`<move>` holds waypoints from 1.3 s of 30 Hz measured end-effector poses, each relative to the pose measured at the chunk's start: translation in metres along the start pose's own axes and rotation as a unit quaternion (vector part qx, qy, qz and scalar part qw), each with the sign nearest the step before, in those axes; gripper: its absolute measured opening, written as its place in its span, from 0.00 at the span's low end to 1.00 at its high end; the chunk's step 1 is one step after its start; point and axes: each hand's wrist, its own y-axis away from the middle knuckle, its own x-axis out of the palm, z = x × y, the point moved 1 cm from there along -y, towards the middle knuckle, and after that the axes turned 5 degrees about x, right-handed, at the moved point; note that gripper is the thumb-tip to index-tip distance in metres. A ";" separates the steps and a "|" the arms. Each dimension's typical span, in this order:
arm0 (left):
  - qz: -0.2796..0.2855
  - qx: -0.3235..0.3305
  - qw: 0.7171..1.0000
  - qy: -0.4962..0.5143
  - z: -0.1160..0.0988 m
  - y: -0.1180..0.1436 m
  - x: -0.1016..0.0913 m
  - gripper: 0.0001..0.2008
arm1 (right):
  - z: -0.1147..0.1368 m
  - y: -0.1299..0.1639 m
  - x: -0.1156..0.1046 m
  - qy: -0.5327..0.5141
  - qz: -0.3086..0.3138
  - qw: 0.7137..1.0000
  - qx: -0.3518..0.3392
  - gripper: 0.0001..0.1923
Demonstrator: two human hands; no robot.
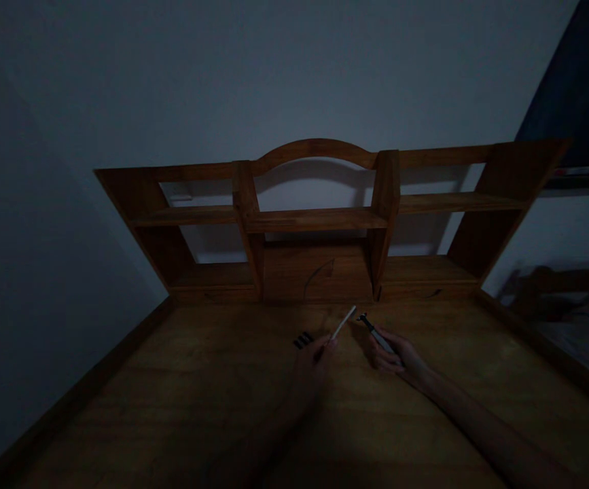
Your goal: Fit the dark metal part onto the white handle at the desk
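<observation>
From the head camera I see a dim room and a wooden desk [182, 407] with a shelf unit [319, 217] standing at its back edge against the wall. My left hand [310, 367] is closed around the lower end of a thin white stick [344, 322], pinched between the fingertips so that the free end points up and away, toward the shelf. My right hand [399, 356] is closed on a small pen-like tool [374, 330] with a dark tip; the tip points to the left, toward the upper end of the white stick, and the two ends are near each other but I think not touching. Holding both by the back end seems to leave the tips free to meet over the desk. Just beside the left hand, on the desk surface, lie some small dark pieces [303, 339]; I cannot tell what they are, the light is too weak. Both forearms rest low over the desk, probably for steadiness.
</observation>
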 end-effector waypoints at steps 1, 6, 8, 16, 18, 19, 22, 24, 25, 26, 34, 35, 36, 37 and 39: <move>0.005 0.003 1.000 0.010 0.000 0.000 0.000 0.21 | 0.000 0.000 -0.001 0.003 0.001 1.000 -0.003 0.20; 0.028 0.004 1.000 0.003 0.005 -0.001 0.003 0.20 | -0.002 -0.001 -0.001 0.049 -0.047 0.997 -0.032 0.18; 0.014 0.000 1.000 0.002 0.009 -0.002 0.002 0.20 | -0.001 0.000 0.003 0.105 -0.092 0.987 -0.073 0.16; 0.011 -0.014 0.999 0.036 0.004 -0.002 -0.001 0.23 | 0.003 0.003 0.010 0.254 -0.185 0.941 -0.127 0.16; 0.038 -0.017 0.999 0.031 0.001 -0.001 0.001 0.24 | 0.002 0.003 0.008 0.243 -0.199 0.941 -0.128 0.16; 0.044 -0.019 0.999 0.025 0.001 -0.001 0.002 0.24 | 0.002 0.003 0.007 0.233 -0.205 0.942 -0.130 0.16; 0.028 -0.027 0.999 0.009 0.003 -0.002 0.002 0.25 | 0.001 0.004 0.007 0.202 -0.217 0.945 -0.134 0.17; 0.018 -0.032 0.999 0.009 0.005 -0.004 0.000 0.26 | 0.002 0.004 0.007 0.190 -0.220 0.946 -0.143 0.17; 0.015 -0.033 0.999 0.013 0.005 -0.004 -0.001 0.26 | 0.003 0.004 0.008 0.186 -0.222 0.946 -0.147 0.17; 0.013 -0.034 0.999 0.018 0.004 -0.005 -0.003 0.26 | 0.003 0.005 0.009 0.181 -0.227 0.945 -0.154 0.16; 0.026 -0.031 0.999 0.001 -0.002 0.000 -0.001 0.26 | 0.005 0.005 0.007 0.178 -0.256 0.933 -0.178 0.18; 0.025 -0.028 0.999 -0.004 -0.001 0.000 -0.001 0.26 | 0.005 0.004 0.007 0.178 -0.257 0.933 -0.179 0.18; 0.019 -0.026 0.999 -0.009 0.000 -0.001 -0.001 0.25 | 0.004 0.004 0.007 0.177 -0.259 0.933 -0.179 0.18; 0.012 -0.023 1.000 -0.011 0.002 -0.002 -0.002 0.25 | 0.004 0.004 0.007 0.177 -0.260 0.933 -0.178 0.18; 0.001 -0.019 1.000 -0.009 0.002 -0.003 -0.004 0.24 | 0.004 0.005 0.008 0.175 -0.259 0.934 -0.174 0.17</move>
